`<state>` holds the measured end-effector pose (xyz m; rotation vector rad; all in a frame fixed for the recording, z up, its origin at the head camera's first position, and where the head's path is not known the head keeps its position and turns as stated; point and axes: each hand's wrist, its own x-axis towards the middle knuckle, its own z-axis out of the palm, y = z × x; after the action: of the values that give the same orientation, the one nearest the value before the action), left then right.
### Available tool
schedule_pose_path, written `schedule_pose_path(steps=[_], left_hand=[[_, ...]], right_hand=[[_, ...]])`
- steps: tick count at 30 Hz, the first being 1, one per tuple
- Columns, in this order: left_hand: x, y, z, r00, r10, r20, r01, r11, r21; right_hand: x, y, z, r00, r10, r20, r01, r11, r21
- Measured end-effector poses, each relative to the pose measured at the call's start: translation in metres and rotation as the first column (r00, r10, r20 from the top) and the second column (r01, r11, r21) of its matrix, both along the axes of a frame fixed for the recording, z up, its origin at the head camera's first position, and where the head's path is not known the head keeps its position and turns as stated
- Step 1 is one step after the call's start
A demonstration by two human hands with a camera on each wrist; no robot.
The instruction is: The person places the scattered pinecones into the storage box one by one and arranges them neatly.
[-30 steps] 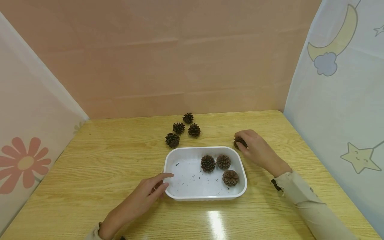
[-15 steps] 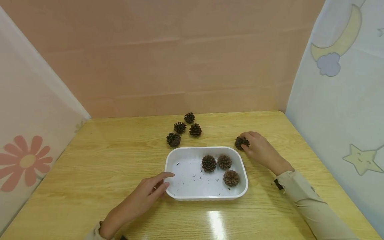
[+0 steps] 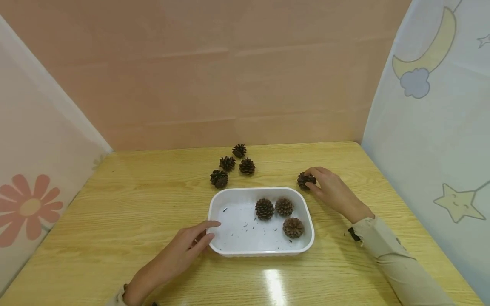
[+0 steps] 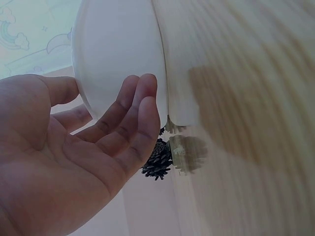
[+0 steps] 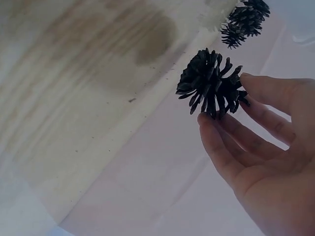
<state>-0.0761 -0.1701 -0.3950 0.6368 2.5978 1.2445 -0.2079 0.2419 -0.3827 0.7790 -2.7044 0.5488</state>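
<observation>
My right hand pinches a dark brown pine cone just off the back right corner of a white tray. The right wrist view has the same pine cone, its scales spread wide, between thumb and fingertips. At the tray's left end, my left hand rests against the rim, the index finger reaching over it. In the left wrist view, the other fingers lie along the tray's outer wall. Inside the tray, toward its right, sit three pine cones.
Behind the tray, several pine cones are grouped on the wooden table. Dark flakes are scattered over the tray's floor. An orange-brown cloth hangs at the table's back edge, with printed white cloths on both sides.
My right hand has shifted slightly on the pine cone, so more of it shows between the fingers. The left hand and the tray stay in place.
</observation>
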Motion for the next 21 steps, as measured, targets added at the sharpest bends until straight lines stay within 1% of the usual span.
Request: schedule_pose_path(steps=[4, 11, 17, 21], left_hand=[[0.0, -0.001, 0.0, 1.0, 0.007, 0.0, -0.007, 1.0, -0.004], [0.0, -0.001, 0.001, 1.0, 0.012, 0.001, -0.012, 1.0, -0.003], [0.0, -0.001, 0.0, 1.0, -0.009, -0.014, 0.009, 1.0, 0.02], [0.0, -0.001, 0.0, 1.0, -0.003, -0.008, 0.003, 1.0, 0.018]], right_hand=[[0.004, -0.003, 0.005, 0.999, 0.014, -0.031, -0.015, 1.0, -0.027], [0.01, -0.014, 0.014, 0.985, 0.114, -0.129, -0.124, 0.989, -0.075], [0.015, -0.018, 0.02, 0.976, 0.134, -0.172, -0.148, 0.986, -0.076], [0.019, -0.021, 0.026, 0.963, 0.162, -0.213, -0.182, 0.98, -0.076]])
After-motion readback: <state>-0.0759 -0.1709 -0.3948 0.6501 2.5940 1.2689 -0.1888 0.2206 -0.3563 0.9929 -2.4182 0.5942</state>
